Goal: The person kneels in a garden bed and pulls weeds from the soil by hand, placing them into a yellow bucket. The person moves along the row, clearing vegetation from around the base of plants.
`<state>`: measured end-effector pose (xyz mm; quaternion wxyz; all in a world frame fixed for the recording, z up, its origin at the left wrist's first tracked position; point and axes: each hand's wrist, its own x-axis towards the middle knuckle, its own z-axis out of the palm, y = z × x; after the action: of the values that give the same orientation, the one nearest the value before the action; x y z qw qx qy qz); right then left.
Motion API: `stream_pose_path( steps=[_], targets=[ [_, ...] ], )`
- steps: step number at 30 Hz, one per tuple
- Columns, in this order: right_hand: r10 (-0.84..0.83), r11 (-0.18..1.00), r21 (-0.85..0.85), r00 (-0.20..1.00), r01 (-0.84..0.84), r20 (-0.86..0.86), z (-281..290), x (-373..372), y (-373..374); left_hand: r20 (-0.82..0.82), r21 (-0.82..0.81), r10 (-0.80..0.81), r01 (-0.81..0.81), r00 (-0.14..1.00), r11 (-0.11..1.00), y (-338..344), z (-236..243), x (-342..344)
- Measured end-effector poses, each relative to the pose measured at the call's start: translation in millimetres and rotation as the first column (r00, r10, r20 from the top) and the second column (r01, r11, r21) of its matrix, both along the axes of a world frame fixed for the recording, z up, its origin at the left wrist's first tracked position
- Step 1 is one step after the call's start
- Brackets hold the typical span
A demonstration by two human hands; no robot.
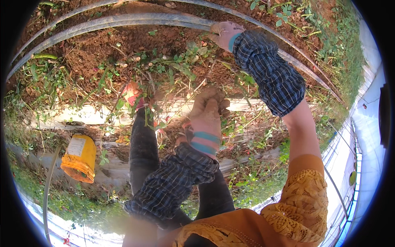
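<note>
My right hand (226, 34), in a pale pink glove with a blue cuff band, is closed around a grey hose (135, 19) that runs in a curve over the soil at the far side. Nearer to me and lower, my left hand (207, 113) wears a matching glove with blue stripes, its fingers brown with soil. Those fingers are curled in among stems and leaves beside a pale plastic sheet strip (242, 103). What they hold, if anything, is hidden. Checked sleeve covers reach over both forearms.
A yellow plastic container (80, 158) with an open end lies at the left. A second thin hose (267, 28) arcs beyond the first. Cut stems and low green plants (181, 66) cover the reddish soil (88, 51). My dark-trousered leg (142, 152) extends forward. White sheeting (370, 115) stands at the right.
</note>
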<state>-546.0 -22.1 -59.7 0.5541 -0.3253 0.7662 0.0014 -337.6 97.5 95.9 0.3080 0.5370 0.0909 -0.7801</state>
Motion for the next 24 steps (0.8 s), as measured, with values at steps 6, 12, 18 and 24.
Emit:
stream_pose_path(
  steps=[6,12,18,24],
  targets=[
    [-0.631,0.776,0.132,0.753,0.617,0.188,-74,19,42,-0.007,0.086,-0.010,0.010,1.000,0.996,-11,3,2],
    [-0.890,0.131,0.402,-0.071,0.906,0.450,-142,1,60,-0.042,0.115,0.023,-0.018,0.999,0.993,-17,4,7],
    [-0.800,0.343,0.719,-0.212,0.604,0.561,-161,-114,83,-0.042,0.074,0.052,-0.049,0.998,0.996,-19,4,8],
    [-0.928,0.047,0.353,-0.090,0.934,0.362,-158,-126,93,-0.019,0.073,0.026,-0.024,0.999,0.997,-19,4,5]
  ],
)
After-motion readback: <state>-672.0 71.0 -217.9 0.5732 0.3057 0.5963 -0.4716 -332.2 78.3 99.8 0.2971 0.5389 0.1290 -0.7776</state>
